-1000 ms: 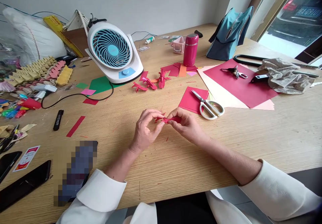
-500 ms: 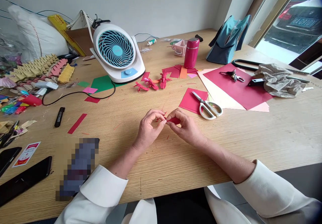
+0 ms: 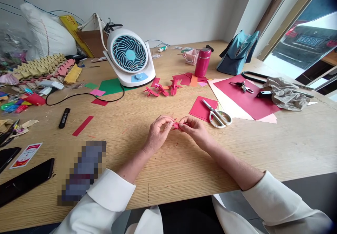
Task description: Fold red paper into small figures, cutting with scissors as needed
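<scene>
Between my two hands is a small piece of folded red paper (image 3: 176,125), pinched from both sides just above the table. My left hand (image 3: 159,131) grips its left end between thumb and fingertips. On the other end, the thumb and forefinger of my right hand (image 3: 195,131) are closed; fingers hide part of the fold. White-handled scissors (image 3: 218,115) rest on square red paper sheets (image 3: 199,107) to the right of my right hand. Several folded red paper figures (image 3: 163,89) stand beyond my hands, in front of the fan.
A white fan (image 3: 131,57) stands at the back, its black cord (image 3: 86,102) running left. A pink flask (image 3: 203,62), a blue bag (image 3: 238,53) and large paper sheets (image 3: 247,100) occupy the right. A marker (image 3: 64,118), a red strip (image 3: 83,126) and phones (image 3: 26,183) lie left.
My right fingers have shifted on the red paper, and less of it shows beneath them while more shows between the hands. The whole view has tilted slightly.
</scene>
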Action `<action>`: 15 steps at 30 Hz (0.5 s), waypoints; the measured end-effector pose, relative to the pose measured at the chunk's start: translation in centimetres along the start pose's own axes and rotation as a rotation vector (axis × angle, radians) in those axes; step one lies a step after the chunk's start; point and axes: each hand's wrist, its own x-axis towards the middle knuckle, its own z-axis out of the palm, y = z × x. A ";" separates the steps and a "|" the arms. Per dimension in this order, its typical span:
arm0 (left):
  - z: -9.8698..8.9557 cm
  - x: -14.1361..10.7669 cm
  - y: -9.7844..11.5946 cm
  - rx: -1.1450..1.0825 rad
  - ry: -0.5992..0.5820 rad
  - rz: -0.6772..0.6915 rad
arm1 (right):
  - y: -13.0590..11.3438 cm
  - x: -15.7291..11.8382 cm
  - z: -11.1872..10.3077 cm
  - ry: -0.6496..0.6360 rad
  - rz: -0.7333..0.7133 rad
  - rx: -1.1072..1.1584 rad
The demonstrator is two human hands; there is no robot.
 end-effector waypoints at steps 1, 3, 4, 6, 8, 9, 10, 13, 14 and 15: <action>0.0 0.0 0.1 0.001 0.005 0.006 | 0.0 0.0 0.0 0.002 0.023 0.035; 0.1 -0.1 0.3 0.009 0.009 0.023 | 0.1 0.1 0.0 0.011 0.044 0.091; 0.1 -0.1 0.3 0.019 0.010 0.034 | 0.2 0.1 0.0 0.017 0.043 0.110; 0.3 -0.1 0.4 0.050 0.021 0.055 | 0.3 0.1 0.1 0.024 0.032 0.130; 0.4 -0.2 0.4 0.085 0.041 0.071 | 0.3 0.0 0.3 0.025 0.020 0.136; 0.5 -0.2 0.4 0.096 0.052 0.075 | 0.3 0.0 0.4 0.022 0.016 0.138; 0.5 -0.2 0.5 0.102 0.062 0.078 | 0.3 -0.1 0.5 0.019 0.012 0.139; 0.5 -0.3 0.5 0.125 0.079 0.096 | 0.2 -0.2 0.7 -0.012 0.016 0.112; 0.5 -0.3 0.6 0.139 0.084 0.102 | 0.1 -0.3 0.7 -0.022 0.018 0.095; 0.5 -0.3 0.5 0.154 0.091 0.103 | 0.1 -0.3 0.7 -0.028 0.017 0.079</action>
